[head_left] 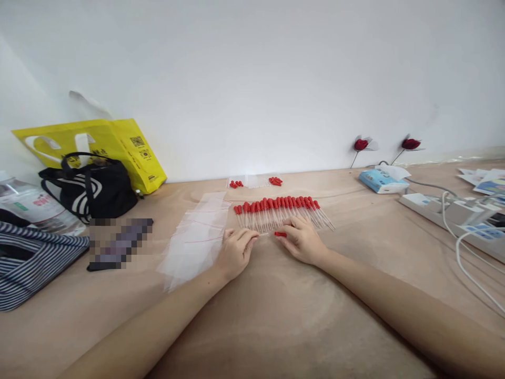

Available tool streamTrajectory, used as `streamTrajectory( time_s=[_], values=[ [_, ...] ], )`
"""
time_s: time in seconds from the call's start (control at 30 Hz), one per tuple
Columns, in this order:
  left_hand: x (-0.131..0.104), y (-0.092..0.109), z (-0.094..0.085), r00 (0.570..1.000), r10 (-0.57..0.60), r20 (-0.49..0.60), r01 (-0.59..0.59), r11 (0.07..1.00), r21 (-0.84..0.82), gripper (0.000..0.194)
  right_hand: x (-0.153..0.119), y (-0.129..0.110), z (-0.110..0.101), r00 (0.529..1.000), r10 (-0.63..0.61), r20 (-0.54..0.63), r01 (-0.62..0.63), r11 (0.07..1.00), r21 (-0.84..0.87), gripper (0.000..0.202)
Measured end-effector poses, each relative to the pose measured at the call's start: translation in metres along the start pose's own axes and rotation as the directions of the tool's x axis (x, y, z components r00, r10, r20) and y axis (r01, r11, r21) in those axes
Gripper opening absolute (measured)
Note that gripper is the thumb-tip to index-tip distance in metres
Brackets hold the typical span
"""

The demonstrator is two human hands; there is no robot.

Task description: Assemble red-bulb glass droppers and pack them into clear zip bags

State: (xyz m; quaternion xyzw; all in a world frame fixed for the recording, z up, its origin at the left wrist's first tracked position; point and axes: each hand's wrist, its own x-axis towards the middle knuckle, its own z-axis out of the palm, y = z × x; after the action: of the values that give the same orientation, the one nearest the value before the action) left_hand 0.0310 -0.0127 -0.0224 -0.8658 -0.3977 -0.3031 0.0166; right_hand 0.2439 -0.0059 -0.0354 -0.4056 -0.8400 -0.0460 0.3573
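My left hand (237, 251) is closed in a pinch on a thin clear dropper tube (264, 234), which points right. Just across from its tip, the fingers of my right hand (303, 240) grip a red rubber bulb (280, 234); a small gap separates bulb and tube. Behind both hands lies a row of droppers (276, 204), red bulbs toward the wall and clear tubes toward me. Overlapping clear zip bags (197, 231) are spread by my left hand. Farther back, loose red bulbs (236, 184) lie in two small groups around clear plastic (254, 181).
At left stand a yellow bag (148, 152), a black bag (106, 187), a large clear bottle (43, 208) and striped cloth (39, 263). A blurred dark object (122, 245) lies nearby. A tissue pack (382, 180) and a power strip (426, 202) with cables sit at right.
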Motion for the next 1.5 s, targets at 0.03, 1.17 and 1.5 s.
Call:
streamTrajectory(
  time_s=[0.03, 1.17, 1.5],
  values=[
    [0.0, 0.0, 0.0, 1.0, 0.01, -0.003, -0.01, 1.0, 0.001, 0.019, 0.0, -0.001, 0.0, 1.0, -0.009, 0.012, 0.009, 1.0, 0.012, 0.015],
    [0.0, 0.004, -0.004, 0.963, 0.267, -0.035, -0.258, 0.952, 0.165, 0.033, -0.001, -0.017, 0.0, 0.997, -0.072, 0.014, 0.062, 0.937, 0.344, 0.013],
    [-0.002, 0.009, -0.003, 0.938, 0.339, -0.073, -0.306, 0.908, 0.285, 0.029, -0.001, -0.019, 0.002, 0.99, -0.143, -0.015, 0.143, 0.975, 0.172, 0.013]
  ],
)
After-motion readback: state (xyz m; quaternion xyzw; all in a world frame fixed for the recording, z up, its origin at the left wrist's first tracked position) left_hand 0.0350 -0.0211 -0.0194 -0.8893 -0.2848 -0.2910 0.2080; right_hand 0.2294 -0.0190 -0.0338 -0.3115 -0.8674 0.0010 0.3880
